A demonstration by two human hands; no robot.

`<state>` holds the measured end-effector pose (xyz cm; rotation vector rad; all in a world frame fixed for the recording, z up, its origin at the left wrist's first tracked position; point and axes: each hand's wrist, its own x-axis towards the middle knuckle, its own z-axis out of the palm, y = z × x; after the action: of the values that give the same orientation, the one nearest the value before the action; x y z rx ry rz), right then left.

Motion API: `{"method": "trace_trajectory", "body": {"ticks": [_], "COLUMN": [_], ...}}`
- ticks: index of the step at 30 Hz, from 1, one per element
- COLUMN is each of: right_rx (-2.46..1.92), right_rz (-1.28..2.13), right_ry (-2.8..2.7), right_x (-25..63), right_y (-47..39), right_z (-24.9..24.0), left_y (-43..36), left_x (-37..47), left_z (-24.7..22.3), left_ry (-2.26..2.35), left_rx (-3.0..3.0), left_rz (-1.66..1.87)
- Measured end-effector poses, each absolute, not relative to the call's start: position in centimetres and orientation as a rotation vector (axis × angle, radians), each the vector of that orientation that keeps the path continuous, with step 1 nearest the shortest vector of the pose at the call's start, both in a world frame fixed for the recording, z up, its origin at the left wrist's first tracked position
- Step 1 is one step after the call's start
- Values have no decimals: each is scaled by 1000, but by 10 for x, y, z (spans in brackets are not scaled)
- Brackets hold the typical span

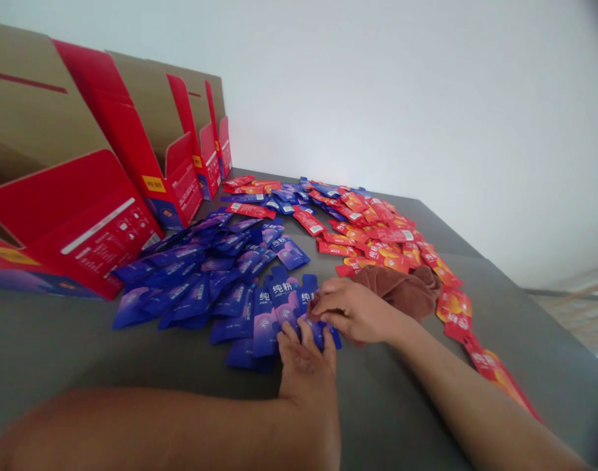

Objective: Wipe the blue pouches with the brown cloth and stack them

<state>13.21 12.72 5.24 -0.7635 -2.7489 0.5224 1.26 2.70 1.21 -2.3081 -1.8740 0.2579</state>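
Head view: left hand [306, 366] splays over packets [283, 299], right hand [360, 311] pinches cloth [407, 292], table edge [502, 282] well apart.

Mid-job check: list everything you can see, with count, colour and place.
Boxes: about four, red with brown insides, row at left
Blue packets: many, too overlapped to count, blue-purple, left, centre and back
Red packets: many, overlapped, red-orange, back and right
Cloth: one, brown, bunched right of centre
Table: one, grey, underneath
Wall: one, white, behind
Slats: several, tan, far right, blurred
Left hand: one, bare, fingers on blue packets
Right hand: one, bare, pinching cloth over blue packets
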Motion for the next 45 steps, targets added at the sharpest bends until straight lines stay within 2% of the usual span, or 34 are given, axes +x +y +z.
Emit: {"method": "trace_trajectory", "body": {"ticks": [4, 11, 19, 28, 36, 45], "right_rx": [-716, -1000, -735, -1024, -777, -1052], "right_rz": [606, 420, 616, 442, 612, 458], "right_ry": [-2757, -2638, -2732, -2636, -2710, -2609], "right_x": [129, 139, 127, 139, 126, 139], "right_y": [124, 143, 121, 142, 122, 140], "right_z": [55, 41, 55, 42, 52, 41], "left_y": [26, 28, 24, 25, 24, 24], "left_x": [11, 12, 11, 6, 6, 7], "left_z": [19, 16, 24, 22, 25, 23], "left_ry": [-1858, -1878, -1820, -1812, -1823, -1831], "left_rx": [-2323, -2302, -2286, -2380, -2379, -2366], "left_rz": [240, 279, 296, 199, 227, 173]}}
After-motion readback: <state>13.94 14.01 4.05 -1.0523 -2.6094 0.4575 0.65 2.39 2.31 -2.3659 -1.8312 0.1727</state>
